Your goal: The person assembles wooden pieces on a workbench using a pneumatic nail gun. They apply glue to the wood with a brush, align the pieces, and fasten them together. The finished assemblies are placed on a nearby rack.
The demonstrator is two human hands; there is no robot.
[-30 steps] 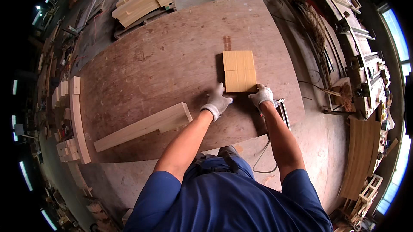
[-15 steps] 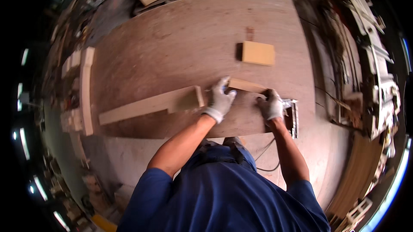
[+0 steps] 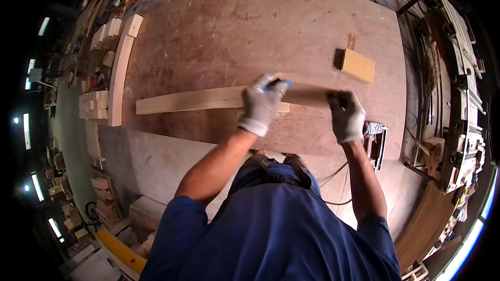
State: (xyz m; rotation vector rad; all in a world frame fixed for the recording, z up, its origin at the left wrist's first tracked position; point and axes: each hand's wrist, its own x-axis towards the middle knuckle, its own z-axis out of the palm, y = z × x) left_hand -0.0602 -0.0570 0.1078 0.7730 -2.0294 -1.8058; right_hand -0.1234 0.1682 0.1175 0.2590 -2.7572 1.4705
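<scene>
A short wooden board (image 3: 310, 95), darkened by shade and blurred, spans the gap between my two gloved hands. My left hand (image 3: 264, 101) is closed at its left end, with a small blue thing (image 3: 285, 82) showing at the fingers; its kind cannot be made out. At the right end, my right hand (image 3: 348, 117) grips the board with bent fingers. A long pale wooden board (image 3: 190, 100) lies across the worktable (image 3: 208, 46), its right part passing under my left hand. Beside my right wrist, near the table's front edge, is a nail gun (image 3: 375, 132) with a dark hose.
A small yellowish wooden block (image 3: 358, 66) lies at the right of the table. Along the left edge runs a long timber (image 3: 122, 70), with several stacked wood pieces (image 3: 94, 105) beyond it. Timber racks (image 3: 463, 125) stand to the right; a hose (image 3: 338, 203) hangs near my legs.
My hands have moved away from me with the short board between them. The long board now lies more level, nearer my left hand. The whole view has shifted and turned.
</scene>
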